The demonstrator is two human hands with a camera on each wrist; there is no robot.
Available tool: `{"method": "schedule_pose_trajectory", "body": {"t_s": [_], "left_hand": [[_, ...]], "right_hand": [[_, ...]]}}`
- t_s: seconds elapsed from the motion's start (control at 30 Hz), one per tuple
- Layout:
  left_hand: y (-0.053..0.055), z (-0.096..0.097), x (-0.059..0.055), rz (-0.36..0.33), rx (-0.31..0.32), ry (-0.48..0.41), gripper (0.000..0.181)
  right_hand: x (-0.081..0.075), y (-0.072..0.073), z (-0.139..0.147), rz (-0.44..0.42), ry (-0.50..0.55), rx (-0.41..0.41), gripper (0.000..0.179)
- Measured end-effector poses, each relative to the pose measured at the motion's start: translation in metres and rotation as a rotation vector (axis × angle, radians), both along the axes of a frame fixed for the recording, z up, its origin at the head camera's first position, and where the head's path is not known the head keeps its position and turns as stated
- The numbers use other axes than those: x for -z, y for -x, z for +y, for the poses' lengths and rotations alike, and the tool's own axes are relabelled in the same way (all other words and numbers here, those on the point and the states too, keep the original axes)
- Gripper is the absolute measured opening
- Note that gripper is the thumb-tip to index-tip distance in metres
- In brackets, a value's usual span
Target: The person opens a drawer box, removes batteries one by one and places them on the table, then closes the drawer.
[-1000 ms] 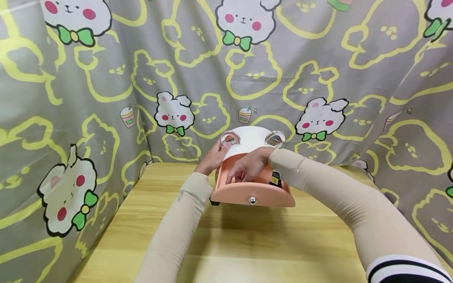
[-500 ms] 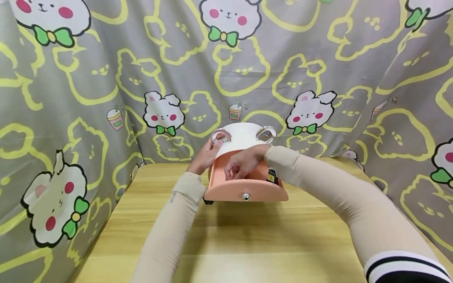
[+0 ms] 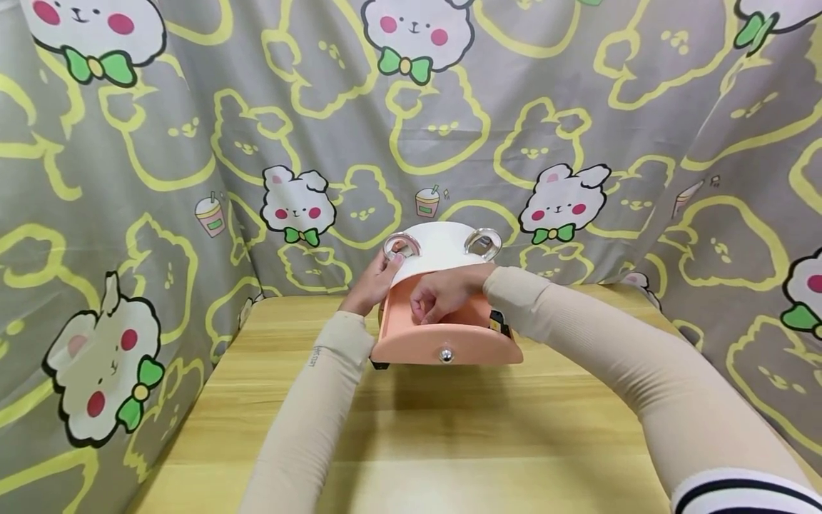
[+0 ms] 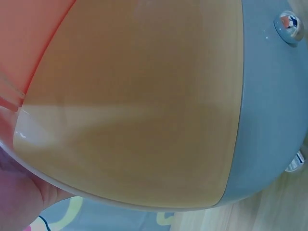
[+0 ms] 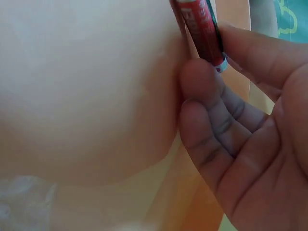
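Note:
A small white cabinet (image 3: 439, 246) stands on the table with its pink drawer (image 3: 411, 348) pulled out. My left hand (image 3: 372, 284) holds the cabinet's side, thumb up by the left ear-shaped ring (image 3: 402, 245). Inside the drawer, my right hand (image 3: 443, 294) is bent down with curled fingers. The right wrist view has that hand (image 5: 250, 130) pinching a red battery (image 5: 204, 29) between thumb and fingers, near the drawer's pale wall (image 5: 86, 86). In the head view the battery is hidden. A black-and-yellow object (image 3: 497, 323) shows at the drawer's right, partly behind the sleeve.
Below the pink drawer, the left wrist view has a tan front (image 4: 134, 96) and a blue front (image 4: 269, 115) with a silver knob (image 4: 288, 26). Another ring (image 3: 483, 245) tops the cabinet. A patterned curtain (image 3: 443, 135) surrounds the wooden table (image 3: 449, 442).
My right hand's fingers have drawn together and curled, and it has lifted slightly inside the drawer. The head view has shifted a little. My left hand keeps its hold on the cabinet.

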State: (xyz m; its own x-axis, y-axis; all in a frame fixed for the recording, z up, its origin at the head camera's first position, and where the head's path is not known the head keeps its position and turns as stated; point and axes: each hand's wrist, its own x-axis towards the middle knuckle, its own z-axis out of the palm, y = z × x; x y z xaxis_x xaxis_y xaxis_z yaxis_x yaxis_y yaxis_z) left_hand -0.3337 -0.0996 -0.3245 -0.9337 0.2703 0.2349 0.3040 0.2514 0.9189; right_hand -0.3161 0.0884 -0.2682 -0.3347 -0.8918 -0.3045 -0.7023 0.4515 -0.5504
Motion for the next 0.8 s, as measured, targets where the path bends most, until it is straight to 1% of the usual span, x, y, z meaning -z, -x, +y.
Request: {"method": "schedule_pose_trajectory", "body": {"t_s": [0.07,0.2,0.43,0.63,0.67,0.8], "left_hand": [[0.000,0.000,0.000,0.000,0.001,-0.001,0.046],[-0.001,0.000,0.000,0.005,0.003,0.003,0.046],[0.000,0.001,-0.001,0.010,0.010,-0.039,0.043],[0.002,0.002,0.001,-0.001,0.029,-0.058,0.047],[-0.001,0.002,-0.002,-0.010,0.034,-0.057,0.047],[-0.003,0.002,-0.003,-0.017,0.023,-0.048,0.045]], "right_hand": [[-0.002,-0.001,0.000,0.001,-0.017,0.007,0.003],[-0.005,-0.002,0.001,0.005,-0.052,0.021,0.011],[-0.009,-0.003,0.004,0.009,-0.099,0.046,0.012],[-0.011,-0.005,0.004,-0.050,-0.117,0.073,0.012],[-0.012,-0.006,0.004,-0.061,-0.120,0.079,0.011],[-0.015,-0.007,0.004,-0.095,-0.125,0.088,0.009]]}}
